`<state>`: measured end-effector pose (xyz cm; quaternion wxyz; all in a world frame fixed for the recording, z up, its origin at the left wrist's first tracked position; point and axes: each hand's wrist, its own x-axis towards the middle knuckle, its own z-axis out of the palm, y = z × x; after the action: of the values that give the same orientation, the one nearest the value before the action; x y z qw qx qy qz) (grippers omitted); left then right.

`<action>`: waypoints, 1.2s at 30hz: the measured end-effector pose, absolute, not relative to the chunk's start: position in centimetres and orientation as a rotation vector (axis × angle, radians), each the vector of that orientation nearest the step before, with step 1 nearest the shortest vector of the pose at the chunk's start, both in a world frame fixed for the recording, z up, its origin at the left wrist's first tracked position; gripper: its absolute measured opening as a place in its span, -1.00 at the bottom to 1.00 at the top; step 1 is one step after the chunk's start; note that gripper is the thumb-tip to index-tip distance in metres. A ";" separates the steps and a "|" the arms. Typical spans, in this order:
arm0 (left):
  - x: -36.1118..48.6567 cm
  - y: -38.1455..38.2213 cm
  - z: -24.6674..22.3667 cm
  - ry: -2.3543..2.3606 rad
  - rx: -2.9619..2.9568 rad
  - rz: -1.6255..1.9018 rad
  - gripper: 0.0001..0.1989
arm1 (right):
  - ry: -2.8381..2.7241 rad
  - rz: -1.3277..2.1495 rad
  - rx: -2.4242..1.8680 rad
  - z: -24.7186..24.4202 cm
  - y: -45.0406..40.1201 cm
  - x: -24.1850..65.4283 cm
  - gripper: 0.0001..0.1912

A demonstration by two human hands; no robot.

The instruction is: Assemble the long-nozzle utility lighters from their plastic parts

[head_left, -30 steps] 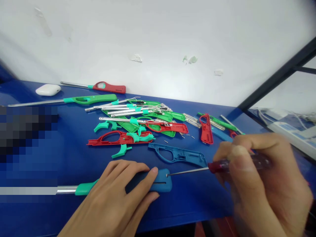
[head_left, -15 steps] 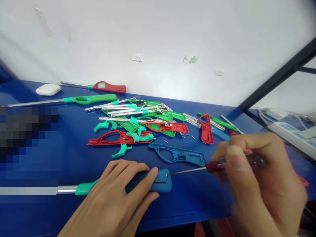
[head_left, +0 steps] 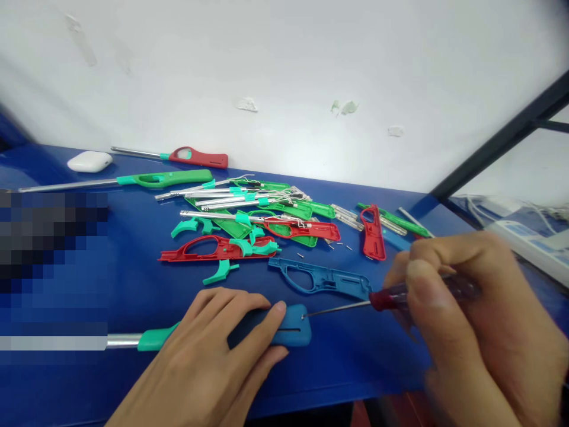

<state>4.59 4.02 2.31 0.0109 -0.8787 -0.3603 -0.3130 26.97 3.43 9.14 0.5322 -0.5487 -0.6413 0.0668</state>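
Observation:
My left hand (head_left: 217,350) lies over a blue lighter (head_left: 291,335) with a green collar and metal tube, pressing it flat on the blue table. My right hand (head_left: 471,320) is closed round the dark red handle of a screwdriver (head_left: 342,308). The screwdriver's tip is at the small screw hole near the lighter's right end; whether it touches the screw is too small to tell. Just behind lies an open blue half shell (head_left: 320,279).
Behind are green shells, metal tubes with wires and a red half shell (head_left: 200,248). Loose screws lie mid-table. A red lighter (head_left: 202,158), a green lighter (head_left: 178,178) and a white case (head_left: 89,161) are near the wall. A power strip (head_left: 528,243) is at right.
The view has shifted very slightly. My right hand has turned a little on the screwdriver handle; my left hand keeps its place on the lighter.

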 end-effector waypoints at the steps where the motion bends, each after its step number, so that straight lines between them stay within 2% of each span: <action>1: 4.6 4.0 2.3 -1.127 -2.738 -0.977 -0.73 | -1.500 0.137 -1.392 9.5 3.2 26.6 -0.81; 4: 4.6 4.0 2.4 -1.133 -2.721 -0.970 -0.73 | -1.442 0.117 -1.546 10.2 2.7 25.6 -0.79; 8: 4.5 4.0 2.5 -1.128 -2.715 -0.960 -0.73 | -1.431 0.128 -1.545 10.3 2.6 25.2 -0.75; 13: 4.5 4.1 2.5 -1.134 -2.717 -0.980 -0.73 | -1.385 0.135 -1.551 10.2 2.6 25.2 -0.81; 19: 4.7 4.0 2.4 -1.167 -2.720 -0.987 -0.72 | -1.467 0.103 -1.570 10.3 2.5 25.4 -0.74; 26: 4.7 4.0 2.9 -1.137 -2.705 -1.008 -0.73 | -1.757 -0.134 -1.425 10.4 3.4 26.6 -0.67; 29: 4.9 4.1 3.0 -1.125 -2.695 -1.011 -0.73 | -1.927 -0.067 -1.290 11.0 4.1 27.3 -0.65; 36: 4.9 4.2 3.2 -1.114 -2.704 -0.995 -0.73 | -2.060 0.291 -1.017 11.5 5.4 27.9 -0.75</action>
<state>4.89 4.25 3.23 0.0263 -0.8750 -0.3604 -0.3221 27.95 5.37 11.47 0.4012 -0.4021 -0.8149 0.1152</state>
